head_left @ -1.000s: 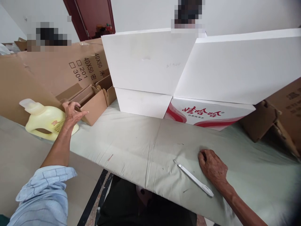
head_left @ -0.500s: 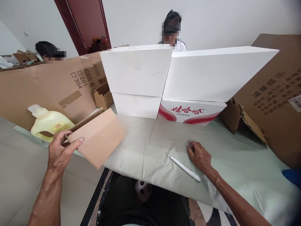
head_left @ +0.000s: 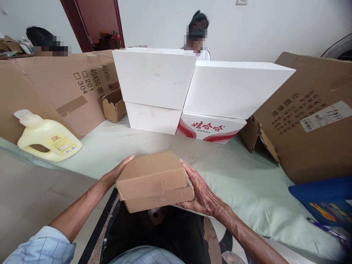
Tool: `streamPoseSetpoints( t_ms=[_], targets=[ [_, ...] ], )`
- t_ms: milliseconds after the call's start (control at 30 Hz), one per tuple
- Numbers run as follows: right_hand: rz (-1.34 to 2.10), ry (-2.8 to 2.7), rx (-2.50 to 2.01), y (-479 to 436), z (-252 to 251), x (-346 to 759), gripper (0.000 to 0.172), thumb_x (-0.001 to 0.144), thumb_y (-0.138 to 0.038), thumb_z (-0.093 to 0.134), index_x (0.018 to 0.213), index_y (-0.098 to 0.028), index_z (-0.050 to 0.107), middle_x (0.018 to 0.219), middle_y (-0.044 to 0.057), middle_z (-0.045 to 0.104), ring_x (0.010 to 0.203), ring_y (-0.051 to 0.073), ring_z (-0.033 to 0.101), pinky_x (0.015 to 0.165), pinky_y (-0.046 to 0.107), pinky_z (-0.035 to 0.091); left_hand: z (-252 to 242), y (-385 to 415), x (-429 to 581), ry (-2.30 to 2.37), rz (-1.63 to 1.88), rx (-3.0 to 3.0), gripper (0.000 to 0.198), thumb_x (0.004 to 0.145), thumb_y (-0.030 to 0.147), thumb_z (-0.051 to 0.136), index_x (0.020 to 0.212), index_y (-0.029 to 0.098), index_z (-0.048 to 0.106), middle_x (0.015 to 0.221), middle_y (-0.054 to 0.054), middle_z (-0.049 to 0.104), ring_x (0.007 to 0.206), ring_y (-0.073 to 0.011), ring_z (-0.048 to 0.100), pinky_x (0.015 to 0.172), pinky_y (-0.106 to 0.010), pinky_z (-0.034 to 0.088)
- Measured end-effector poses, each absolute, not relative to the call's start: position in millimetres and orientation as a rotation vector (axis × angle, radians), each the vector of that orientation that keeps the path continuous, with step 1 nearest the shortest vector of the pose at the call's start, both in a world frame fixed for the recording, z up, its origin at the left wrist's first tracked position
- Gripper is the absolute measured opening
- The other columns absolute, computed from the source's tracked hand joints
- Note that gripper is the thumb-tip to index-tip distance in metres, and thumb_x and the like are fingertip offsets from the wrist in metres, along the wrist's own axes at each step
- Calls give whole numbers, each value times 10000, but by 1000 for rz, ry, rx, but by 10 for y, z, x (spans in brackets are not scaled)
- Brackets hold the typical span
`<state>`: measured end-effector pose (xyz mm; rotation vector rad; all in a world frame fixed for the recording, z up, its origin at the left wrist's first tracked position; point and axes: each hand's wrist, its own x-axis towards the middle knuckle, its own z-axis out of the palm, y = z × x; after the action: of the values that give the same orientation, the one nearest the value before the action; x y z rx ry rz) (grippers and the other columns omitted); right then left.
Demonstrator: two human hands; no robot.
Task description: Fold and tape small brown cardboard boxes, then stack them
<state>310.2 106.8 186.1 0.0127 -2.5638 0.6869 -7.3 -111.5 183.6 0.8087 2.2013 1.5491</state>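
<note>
A small brown cardboard box (head_left: 154, 183) is held between my two hands near the table's front edge, above my lap. My left hand (head_left: 121, 170) grips its left side; most of those fingers are hidden behind the box. On the opposite side, my right hand (head_left: 196, 189) presses against the box end, fingertips at the top corner and thumb underneath. A loose flap edge shows along the box's front face. The white knife is out of sight now.
A pale yellow detergent bottle (head_left: 51, 137) lies at left. White boxes (head_left: 154, 80) stand at the back, between large brown cartons (head_left: 310, 121). A blue container (head_left: 324, 200) and a pen (head_left: 327, 229) lie at right. Two people sit beyond the boxes.
My left hand has brought the cardboard box rightward to the front of my body. My right hand has come off the tabletop and taken hold of the box's right side.
</note>
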Motion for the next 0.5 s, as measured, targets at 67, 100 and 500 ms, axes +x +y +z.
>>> streamPoseSetpoints(
  t_ms=[67, 100, 500],
  targets=[
    [902, -2502, -98, 1102, 1790, 3103, 1124, 933, -575, 821, 1784, -260, 159, 1746, 209, 407, 1618, 386, 432, 1279, 548, 464, 1769, -1023, -84, 2103, 1450, 774, 615, 853, 818, 721, 889, 207, 788, 780, -97, 803, 752, -339, 770, 694, -462, 627],
    [1011, -2472, -144, 1108, 1763, 3097, 1078, 941, -595, 812, 1772, -276, 205, 1731, 196, 423, 1599, 383, 453, 1272, 540, 471, 1749, -1012, -85, 2065, 1415, 744, 682, 854, 859, 685, 924, 188, 789, 844, -121, 823, 792, -353, 782, 723, -471, 632],
    [1573, -2344, -423, 929, 2017, 2884, 773, 975, -718, 717, 1577, -262, 550, 1549, 144, 647, 1426, 371, 610, 1206, 543, 526, 1806, -1738, -196, 1735, 1300, 906, 1199, 711, 902, 820, 1706, 346, 446, 1833, -120, 367, 1668, -506, 342, 1224, -593, 517]
  ],
)
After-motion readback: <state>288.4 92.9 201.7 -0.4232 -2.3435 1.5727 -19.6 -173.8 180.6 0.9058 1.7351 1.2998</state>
